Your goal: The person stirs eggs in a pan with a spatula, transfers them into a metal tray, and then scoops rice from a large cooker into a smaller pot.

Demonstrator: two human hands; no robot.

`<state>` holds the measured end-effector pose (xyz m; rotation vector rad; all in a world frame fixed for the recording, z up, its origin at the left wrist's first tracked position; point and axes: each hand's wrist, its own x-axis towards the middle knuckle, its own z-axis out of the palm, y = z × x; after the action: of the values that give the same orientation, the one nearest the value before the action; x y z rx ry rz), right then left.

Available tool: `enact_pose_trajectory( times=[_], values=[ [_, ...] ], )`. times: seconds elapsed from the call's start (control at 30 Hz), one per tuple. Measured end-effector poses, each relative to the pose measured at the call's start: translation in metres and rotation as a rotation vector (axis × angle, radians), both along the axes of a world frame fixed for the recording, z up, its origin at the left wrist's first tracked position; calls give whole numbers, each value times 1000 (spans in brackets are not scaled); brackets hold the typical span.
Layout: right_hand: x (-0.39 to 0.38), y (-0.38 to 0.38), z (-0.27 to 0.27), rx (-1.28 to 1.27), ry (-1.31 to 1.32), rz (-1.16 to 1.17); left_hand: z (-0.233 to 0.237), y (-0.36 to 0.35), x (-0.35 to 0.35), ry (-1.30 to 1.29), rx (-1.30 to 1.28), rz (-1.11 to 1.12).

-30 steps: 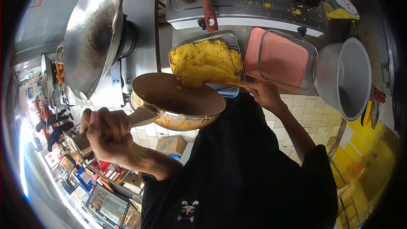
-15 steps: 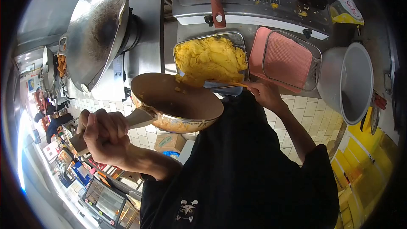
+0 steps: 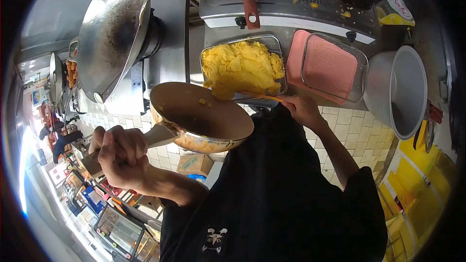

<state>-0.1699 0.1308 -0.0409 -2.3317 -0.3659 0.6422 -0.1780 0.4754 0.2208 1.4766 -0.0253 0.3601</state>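
Observation:
My left hand is wrapped round the handle of a deep frying pan, which is tilted toward the tray. Small yellow bits cling to the pan's tan inside; its outside is stained. My right hand grips the orange handle of a spatula, whose blade is among the food at the pan's far rim and is hard to make out. Beyond that rim, a wire-rimmed rectangular tray holds a heap of scrambled egg.
A wire basket rests on a pink tray to the right, beside a large grey pot. Behind is a gas stove with a red-handled pan. A big wok stands at left.
The spatula has shifted slightly, and egg at the tray's near side now covers more of its bottom edge. The pan has barely moved. Both hands keep their grip.

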Motion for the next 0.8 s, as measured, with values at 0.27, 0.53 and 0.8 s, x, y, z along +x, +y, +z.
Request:
enact_pose_trajectory(
  times=[0.27,0.53,0.8],
  values=[
    [5,40,39,166,-51,55,-4,-6,7,1,-88,8],
    [-8,67,10,82,-170,-12,-3,-5,2,34,17,117],
    [-11,63,3,162,-167,-5,9,8,-20,-79,-101,-18]
  ],
)
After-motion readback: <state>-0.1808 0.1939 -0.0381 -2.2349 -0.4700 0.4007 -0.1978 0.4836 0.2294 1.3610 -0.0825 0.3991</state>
